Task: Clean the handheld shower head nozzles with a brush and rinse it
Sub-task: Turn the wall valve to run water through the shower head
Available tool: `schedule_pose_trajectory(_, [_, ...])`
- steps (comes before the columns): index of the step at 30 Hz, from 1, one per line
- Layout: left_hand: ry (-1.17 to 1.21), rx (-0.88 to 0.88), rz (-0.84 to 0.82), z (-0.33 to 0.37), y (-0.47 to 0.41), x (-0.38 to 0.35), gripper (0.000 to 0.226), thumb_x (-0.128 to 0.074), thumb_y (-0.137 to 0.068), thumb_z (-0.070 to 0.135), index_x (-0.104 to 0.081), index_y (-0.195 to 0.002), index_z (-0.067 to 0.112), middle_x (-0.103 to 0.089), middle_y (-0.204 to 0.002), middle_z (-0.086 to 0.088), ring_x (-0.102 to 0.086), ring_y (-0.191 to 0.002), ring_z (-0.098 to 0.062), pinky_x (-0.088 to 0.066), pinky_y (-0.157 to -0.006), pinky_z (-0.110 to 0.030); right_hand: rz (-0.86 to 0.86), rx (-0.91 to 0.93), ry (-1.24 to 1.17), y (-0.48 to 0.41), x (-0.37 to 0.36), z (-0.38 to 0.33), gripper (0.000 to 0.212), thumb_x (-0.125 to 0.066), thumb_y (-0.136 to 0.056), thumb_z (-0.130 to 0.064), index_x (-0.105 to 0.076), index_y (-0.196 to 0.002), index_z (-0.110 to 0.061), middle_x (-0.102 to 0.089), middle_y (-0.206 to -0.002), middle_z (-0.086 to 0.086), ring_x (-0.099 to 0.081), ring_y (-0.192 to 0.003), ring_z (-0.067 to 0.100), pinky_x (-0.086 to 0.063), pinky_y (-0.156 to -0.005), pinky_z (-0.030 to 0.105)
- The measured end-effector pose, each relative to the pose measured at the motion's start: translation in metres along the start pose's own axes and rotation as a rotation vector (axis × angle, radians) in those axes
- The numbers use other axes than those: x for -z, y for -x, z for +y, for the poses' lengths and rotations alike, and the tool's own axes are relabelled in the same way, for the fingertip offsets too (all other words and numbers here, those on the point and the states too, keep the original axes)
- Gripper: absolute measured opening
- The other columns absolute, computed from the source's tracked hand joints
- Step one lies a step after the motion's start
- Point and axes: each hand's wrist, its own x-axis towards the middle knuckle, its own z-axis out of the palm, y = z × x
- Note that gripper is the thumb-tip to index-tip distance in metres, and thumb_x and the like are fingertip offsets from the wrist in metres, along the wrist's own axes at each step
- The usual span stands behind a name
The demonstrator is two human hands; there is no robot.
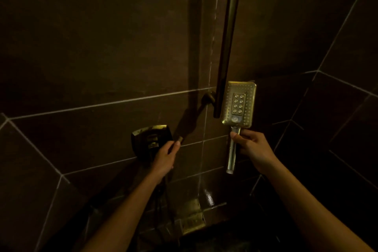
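Note:
My right hand [252,149] grips the handle of the rectangular metal shower head [239,104] and holds it upright, nozzle face toward me, beside the lower end of the riser rail [227,47]. Its face shows a central panel of larger nozzles ringed by small holes. My left hand [164,158] is at the square wall valve [150,139], fingers curled round its lever [179,140]. No brush is visible. A thin streak of water runs down the wall between my hands.
Dark tiled walls close in on the left, back and right, meeting in a corner on the right. A dark hose [163,194] hangs below the valve. A square floor drain [192,217] lies low in the middle. The light is dim.

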Motion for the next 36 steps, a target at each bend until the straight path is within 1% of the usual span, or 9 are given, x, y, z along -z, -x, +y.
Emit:
schedule_pose_trajectory(3, [-0.045,-0.005,0.029,-0.026,-0.007,0.019,0.023,-0.044,-0.104,0.039,-0.062,-0.109,0.025,-0.06,-0.091,0.005,-0.058,-0.081,-0.014,-0.046,-0.069,-0.032,-0.025,-0.035,-0.002,0.002,-0.016,0.015,0.016,-0.065,-0.098,-0.012,-0.077,-0.104,-0.004,-0.08,-0.102,0.011,-0.076,-0.101,0.031,-0.057,-0.097,0.049])
schedule_pose_trajectory(5, [-0.077,0.012,0.052,-0.047,-0.014,0.029,0.024,-0.046,-0.104,0.036,-0.064,-0.105,0.02,-0.061,-0.09,-0.003,-0.058,-0.081,-0.02,-0.042,-0.068,-0.032,-0.043,-0.06,0.008,0.004,-0.026,0.025,0.016,-0.065,-0.098,-0.014,-0.077,-0.105,-0.007,-0.08,-0.105,0.01,-0.076,-0.102,0.028,-0.054,-0.101,0.054])
schedule_pose_trajectory(7, [-0.127,0.047,0.059,-0.068,-0.024,0.038,0.025,-0.047,-0.103,0.036,-0.065,-0.1,0.019,-0.06,-0.088,-0.01,-0.057,-0.078,-0.023,-0.04,-0.063,-0.03,-0.055,-0.078,0.024,0.006,-0.036,0.032,0.016,-0.065,-0.098,-0.014,-0.078,-0.106,-0.008,-0.08,-0.106,0.009,-0.076,-0.103,0.027,-0.053,-0.102,0.055])
schedule_pose_trajectory(10, [-0.235,0.103,0.049,-0.088,-0.04,0.047,0.026,-0.049,-0.101,0.041,-0.066,-0.102,0.02,-0.061,-0.105,-0.019,-0.059,-0.081,-0.025,-0.041,-0.059,-0.028,-0.058,-0.085,0.029,0.008,-0.048,0.037,0.017,-0.064,-0.099,-0.013,-0.078,-0.106,-0.007,-0.08,-0.105,0.01,-0.076,-0.103,0.027,-0.052,-0.103,0.056])
schedule_pose_trajectory(15, [-0.328,0.116,-0.027,-0.096,-0.067,0.047,0.037,-0.051,-0.1,0.043,-0.065,-0.12,0.015,-0.059,-0.123,-0.016,-0.06,-0.111,-0.036,-0.047,-0.085,-0.037,-0.056,-0.106,0.012,0.008,-0.06,0.042,0.018,-0.062,-0.099,-0.012,-0.077,-0.107,-0.006,-0.08,-0.106,0.01,-0.076,-0.103,0.027,-0.052,-0.104,0.056])
schedule_pose_trajectory(19, [-0.312,0.161,-0.068,-0.099,-0.083,0.048,0.033,-0.049,-0.099,0.048,-0.067,-0.111,0.023,-0.061,-0.119,-0.017,-0.062,-0.105,-0.035,-0.046,-0.078,-0.035,-0.062,-0.111,-0.008,0.01,-0.064,0.043,0.018,-0.062,-0.1,-0.014,-0.077,-0.107,-0.007,-0.08,-0.107,0.01,-0.076,-0.104,0.026,-0.051,-0.104,0.056])
schedule_pose_trajectory(25, [-0.355,0.199,-0.079,-0.112,-0.091,0.042,0.036,-0.05,-0.096,0.054,-0.069,-0.101,0.023,-0.059,-0.123,-0.016,-0.06,-0.106,-0.034,-0.051,-0.093,-0.042,-0.061,-0.146,0.003,0.017,-0.063,0.047,0.018,-0.062,-0.1,-0.014,-0.077,-0.108,-0.009,-0.08,-0.106,0.012,-0.076,-0.102,0.029,-0.052,-0.102,0.058])
schedule_pose_trajectory(31, [-0.473,0.212,-0.047,-0.1,-0.087,0.037,0.042,-0.047,-0.102,0.046,-0.065,-0.125,0.016,-0.044,-0.14,-0.021,-0.05,-0.125,-0.04,-0.042,-0.101,-0.04,-0.047,-0.146,0.005,0.023,-0.057,0.048,0.019,-0.061,-0.1,-0.01,-0.075,-0.11,-0.003,-0.079,-0.106,0.015,-0.076,-0.101,0.031,-0.054,-0.101,0.056])
schedule_pose_trajectory(36, [-0.482,0.212,-0.028,-0.096,-0.083,0.037,0.041,-0.046,-0.101,0.045,-0.065,-0.122,0.016,-0.042,-0.14,-0.02,-0.049,-0.124,-0.039,-0.044,-0.105,-0.046,-0.068,-0.144,-0.008,0.026,-0.054,0.049,0.02,-0.06,-0.1,-0.011,-0.075,-0.111,-0.004,-0.079,-0.106,0.014,-0.077,-0.101,0.029,-0.055,-0.1,0.055])
